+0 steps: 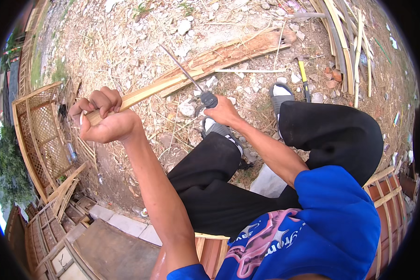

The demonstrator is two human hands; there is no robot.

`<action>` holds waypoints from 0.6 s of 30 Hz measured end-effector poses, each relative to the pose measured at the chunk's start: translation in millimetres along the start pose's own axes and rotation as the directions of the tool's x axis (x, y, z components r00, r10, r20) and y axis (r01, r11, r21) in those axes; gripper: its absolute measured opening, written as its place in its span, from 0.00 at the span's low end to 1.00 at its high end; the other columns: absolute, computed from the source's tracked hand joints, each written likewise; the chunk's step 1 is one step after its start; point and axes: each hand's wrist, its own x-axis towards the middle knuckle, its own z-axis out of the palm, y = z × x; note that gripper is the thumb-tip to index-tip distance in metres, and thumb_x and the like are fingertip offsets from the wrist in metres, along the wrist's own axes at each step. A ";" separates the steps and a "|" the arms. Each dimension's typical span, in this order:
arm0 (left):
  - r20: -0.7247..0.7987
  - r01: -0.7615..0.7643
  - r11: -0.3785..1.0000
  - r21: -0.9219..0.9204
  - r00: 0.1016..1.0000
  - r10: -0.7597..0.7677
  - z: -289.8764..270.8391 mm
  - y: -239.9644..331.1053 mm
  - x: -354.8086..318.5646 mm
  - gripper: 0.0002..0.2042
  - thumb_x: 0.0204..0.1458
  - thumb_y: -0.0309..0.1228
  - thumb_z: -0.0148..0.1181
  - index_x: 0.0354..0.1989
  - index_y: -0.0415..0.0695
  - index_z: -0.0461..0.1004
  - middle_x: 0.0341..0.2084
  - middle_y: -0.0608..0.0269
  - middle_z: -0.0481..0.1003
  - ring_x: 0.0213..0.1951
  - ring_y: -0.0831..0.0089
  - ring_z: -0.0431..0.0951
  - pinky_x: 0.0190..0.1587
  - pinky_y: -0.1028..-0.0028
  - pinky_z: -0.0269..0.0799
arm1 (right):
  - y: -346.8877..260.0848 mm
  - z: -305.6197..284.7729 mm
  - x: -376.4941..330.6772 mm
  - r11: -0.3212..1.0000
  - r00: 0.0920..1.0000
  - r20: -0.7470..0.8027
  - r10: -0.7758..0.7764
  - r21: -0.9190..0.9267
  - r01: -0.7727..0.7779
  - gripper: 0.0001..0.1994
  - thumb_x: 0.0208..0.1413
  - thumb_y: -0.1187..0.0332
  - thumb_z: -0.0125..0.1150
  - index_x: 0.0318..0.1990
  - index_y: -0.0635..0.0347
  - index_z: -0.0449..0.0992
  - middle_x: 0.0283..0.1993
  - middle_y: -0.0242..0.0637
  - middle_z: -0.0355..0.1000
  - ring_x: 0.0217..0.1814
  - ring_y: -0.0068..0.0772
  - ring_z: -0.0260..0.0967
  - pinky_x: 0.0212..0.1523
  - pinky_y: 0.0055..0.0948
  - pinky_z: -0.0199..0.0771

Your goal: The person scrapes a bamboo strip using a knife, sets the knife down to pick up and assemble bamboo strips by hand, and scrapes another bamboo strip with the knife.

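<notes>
Our left grip (108, 117) is curled tight, its fingers wrapped over the near end of a pale wooden strip (149, 92). The strip slants up and to the right, out to its far end above a broad, weathered plank (252, 48) that lies on the stony ground (140, 37). Our right grip (223, 112) is wrapped firmly about the dark handle (208, 99) of a long, narrow blade (177, 64), whose tip points up and to the left. The blade crosses the strip near that far end; we cannot tell whether its edge is biting into the wood.

A thin stick (250, 71) lies just beyond the strip's end, beside the plank. Farther right, near our sandal (282, 92), there is a hammer (304, 77) with a yellow and black handle, and close to it sit some pieces of reddish brick (332, 77). Beyond these, a pile of long wooden strips (343, 42) runs toward the upper right.

Well off to our left, a lattice panel (38, 135) in a wooden frame leans at an angle. Our knees, in black trousers (205, 163), are bent below the work, and a blue shirt (340, 205) fills the lower right.
</notes>
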 end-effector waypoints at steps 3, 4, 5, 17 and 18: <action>-0.069 -0.002 0.998 0.059 0.998 0.006 -1.0 3.2 -0.7 0.11 0.47 0.42 0.38 0.25 0.47 0.55 0.06 0.68 0.47 0.10 0.80 0.43 0.12 0.78 0.37 | 2.0 18.0 -3.9 0.806 0.802 -0.090 -0.590 -0.124 0.579 0.12 0.39 0.69 0.66 0.33 0.60 0.72 0.23 0.34 0.73 0.23 0.35 0.70 0.29 0.32 0.70; -0.073 0.012 0.998 0.069 0.997 -0.007 -3.0 8.8 -0.8 0.11 0.47 0.42 0.38 0.25 0.47 0.55 0.06 0.68 0.47 0.10 0.80 0.43 0.12 0.78 0.37 | -18.5 18.9 -17.4 0.781 0.789 0.019 -0.615 -0.127 0.612 0.13 0.38 0.69 0.66 0.32 0.60 0.72 0.23 0.36 0.72 0.23 0.34 0.70 0.29 0.33 0.70; -0.070 0.016 0.997 0.070 0.998 -0.011 -2.5 9.2 1.5 0.11 0.47 0.42 0.38 0.24 0.47 0.55 0.06 0.68 0.47 0.10 0.80 0.43 0.12 0.78 0.37 | -32.0 17.6 -19.3 0.746 0.757 0.121 -0.642 -0.126 0.654 0.13 0.37 0.69 0.66 0.32 0.61 0.71 0.23 0.37 0.71 0.24 0.34 0.69 0.29 0.34 0.69; -0.040 0.005 0.998 0.058 0.999 -0.003 -0.3 8.7 3.3 0.11 0.47 0.43 0.39 0.24 0.48 0.55 0.07 0.69 0.46 0.10 0.80 0.42 0.12 0.78 0.37 | 140.7 -53.4 58.9 0.877 0.962 -0.195 -0.192 -0.475 0.079 0.15 0.41 0.62 0.64 0.36 0.60 0.77 0.30 0.46 0.76 0.31 0.44 0.75 0.33 0.36 0.74; -0.052 0.016 0.997 0.075 0.999 -0.013 5.0 6.1 -0.7 0.11 0.47 0.43 0.38 0.25 0.48 0.55 0.07 0.69 0.46 0.10 0.80 0.43 0.13 0.78 0.37 | 141.6 -53.8 59.6 0.989 0.994 -0.105 0.001 -0.150 -0.017 0.11 0.42 0.66 0.63 0.34 0.60 0.76 0.25 0.41 0.73 0.25 0.37 0.71 0.26 0.33 0.70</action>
